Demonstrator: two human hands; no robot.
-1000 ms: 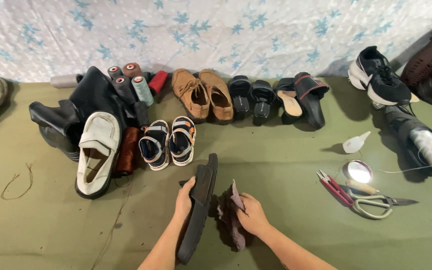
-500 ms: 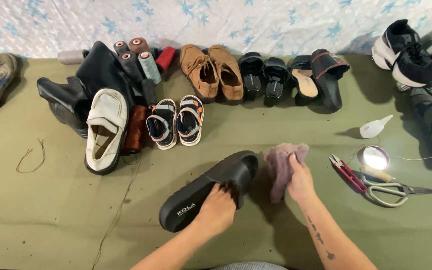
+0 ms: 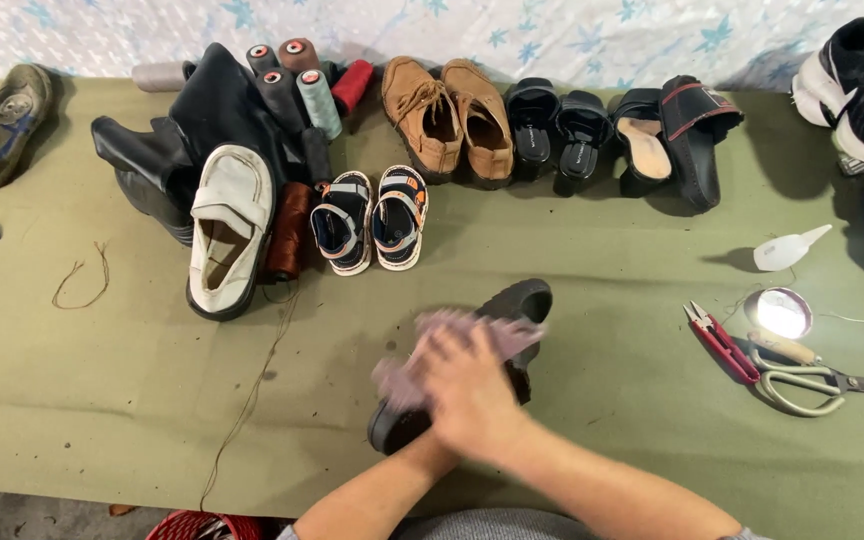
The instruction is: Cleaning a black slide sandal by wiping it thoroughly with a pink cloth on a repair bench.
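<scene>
A black slide sandal (image 3: pixel 524 300) lies on the green table cover (image 3: pixel 592 250) in front of me, its toe pointing away to the right. My right hand (image 3: pixel 470 392) presses a mauve cloth (image 3: pixel 444 332) onto the sandal's top and is blurred by motion. My left hand (image 3: pixel 418 455) reaches the sandal's near end from below. It is mostly hidden under my right hand and seems to grip the sandal there.
Along the back stand brown shoes (image 3: pixel 447 115), black sandals (image 3: pixel 552 130), thread spools (image 3: pixel 302 85) and black boots (image 3: pixel 192 130). A white loafer (image 3: pixel 227 225) and small child sandals (image 3: pixel 370 218) lie nearer. Red snips (image 3: pixel 720 340), scissors (image 3: pixel 802 378), a small lamp (image 3: pixel 780 312) and a white glue bottle (image 3: pixel 787 250) lie right.
The sandal went from standing on edge to lying flat. My right hand has carried the cloth from beside the sandal onto its top and rubs across it.
</scene>
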